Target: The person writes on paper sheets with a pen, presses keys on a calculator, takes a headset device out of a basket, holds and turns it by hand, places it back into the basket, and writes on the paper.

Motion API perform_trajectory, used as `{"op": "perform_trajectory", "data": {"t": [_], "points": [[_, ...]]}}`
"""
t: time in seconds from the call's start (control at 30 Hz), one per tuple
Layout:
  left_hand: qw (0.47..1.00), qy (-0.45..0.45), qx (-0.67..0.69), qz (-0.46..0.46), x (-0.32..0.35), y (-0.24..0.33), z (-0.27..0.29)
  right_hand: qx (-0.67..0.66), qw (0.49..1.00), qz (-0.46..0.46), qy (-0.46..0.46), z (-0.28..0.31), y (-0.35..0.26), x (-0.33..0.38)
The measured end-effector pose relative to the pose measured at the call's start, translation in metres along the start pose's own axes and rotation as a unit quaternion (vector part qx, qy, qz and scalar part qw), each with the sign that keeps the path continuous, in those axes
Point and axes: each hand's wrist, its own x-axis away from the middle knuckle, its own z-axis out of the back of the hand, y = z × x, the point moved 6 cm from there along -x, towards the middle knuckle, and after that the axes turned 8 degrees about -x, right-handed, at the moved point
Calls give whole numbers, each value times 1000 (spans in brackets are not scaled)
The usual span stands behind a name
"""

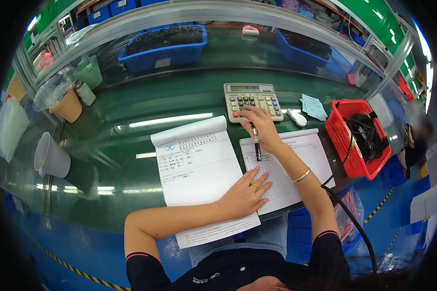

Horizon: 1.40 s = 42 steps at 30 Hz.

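Note:
A beige calculator (252,103) lies on the green table, its lit display at the far edge. My right hand (257,125) reaches over its near keys, a finger at the lower left buttons. A black pen (256,140) is tucked in that hand and points down toward a gridded form (296,160). My left hand (245,192) rests flat with its fingers spread, across the edge between the form and a letterhead pad (196,174). Handwritten lines cover the pad's upper part, and its top sheets are folded back.
Right of the calculator lie a white mouse-shaped item (296,118) and light blue slips (314,107). A red basket (347,140) with black cables stands at the table's right edge. Leftward are a grey bin (53,156) and a tan pot (68,106). Blue crates (165,51) stand behind.

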Motion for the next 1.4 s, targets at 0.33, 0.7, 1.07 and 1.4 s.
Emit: {"op": "perform_trajectory", "data": {"t": [0.33,0.7,1.07,1.4], "points": [[1000,-4,3,-1,0,2,-3,41,999,2,-11,-13,13,0],[1000,-29,-7,-3,-2,2,-6,-55,991,-91,79,28,84,-4],[1000,-23,0,0,1,3,-3,10,999,-28,20,3,60,-7],[1000,-24,-1,-5,-4,3,-3,-65,985,-123,106,38,148,-2]]}}
